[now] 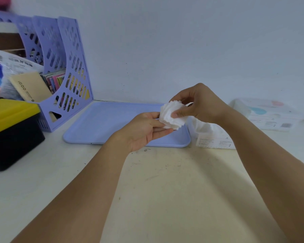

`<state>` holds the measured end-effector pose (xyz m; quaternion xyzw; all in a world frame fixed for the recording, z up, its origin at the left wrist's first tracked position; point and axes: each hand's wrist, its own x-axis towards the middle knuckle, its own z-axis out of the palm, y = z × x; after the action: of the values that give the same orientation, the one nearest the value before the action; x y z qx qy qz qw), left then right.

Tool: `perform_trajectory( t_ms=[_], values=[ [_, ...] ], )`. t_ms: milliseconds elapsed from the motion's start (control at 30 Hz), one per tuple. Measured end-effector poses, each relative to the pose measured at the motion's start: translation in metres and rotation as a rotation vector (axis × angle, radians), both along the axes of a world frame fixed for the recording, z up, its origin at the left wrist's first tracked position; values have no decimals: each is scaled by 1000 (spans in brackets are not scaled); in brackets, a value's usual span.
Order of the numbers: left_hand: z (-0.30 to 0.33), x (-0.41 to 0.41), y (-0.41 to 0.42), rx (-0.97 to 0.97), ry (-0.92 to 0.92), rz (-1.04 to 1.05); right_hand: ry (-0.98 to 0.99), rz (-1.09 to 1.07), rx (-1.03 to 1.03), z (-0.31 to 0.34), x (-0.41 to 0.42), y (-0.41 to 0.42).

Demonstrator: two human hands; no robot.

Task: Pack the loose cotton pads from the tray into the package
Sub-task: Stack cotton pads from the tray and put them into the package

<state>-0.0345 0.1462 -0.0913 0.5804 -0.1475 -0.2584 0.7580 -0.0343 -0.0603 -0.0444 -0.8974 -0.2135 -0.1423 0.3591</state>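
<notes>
Cotton pads [171, 115] held above tray [102, 123].
We note the right hand [198, 104] pinching the stack; the left hand [144, 129], fingers spread, supports it beneath.

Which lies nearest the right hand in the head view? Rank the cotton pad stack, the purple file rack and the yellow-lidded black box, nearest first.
1. cotton pad stack: pinched in the right hand itself.
2. purple file rack: far left, against the wall.
3. yellow-lidded black box: farthest left, at the table's edge.
</notes>
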Motion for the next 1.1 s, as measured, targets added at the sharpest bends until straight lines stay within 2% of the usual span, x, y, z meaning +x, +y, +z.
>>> perform_trajectory(
  t_ms=[200, 433, 633, 933, 1100],
  values=[
    [2, -1, 2, -62, 38, 25, -44, -32, 73, 0, 2, -2],
    [1, 2, 1, -76, 58, 77, -24, 33, 111, 5, -1, -8],
    [0, 4, 0, 5, 15, 70, 196, 163, 72, 15, -10, -10],
    [1, 1, 0, 59, -65, -14, 109, 65, -52, 2, 1, -6],
    [0, 2, 0, 63, -88, 1, 91, 61, -26, 0, 0, -3]
  ],
)
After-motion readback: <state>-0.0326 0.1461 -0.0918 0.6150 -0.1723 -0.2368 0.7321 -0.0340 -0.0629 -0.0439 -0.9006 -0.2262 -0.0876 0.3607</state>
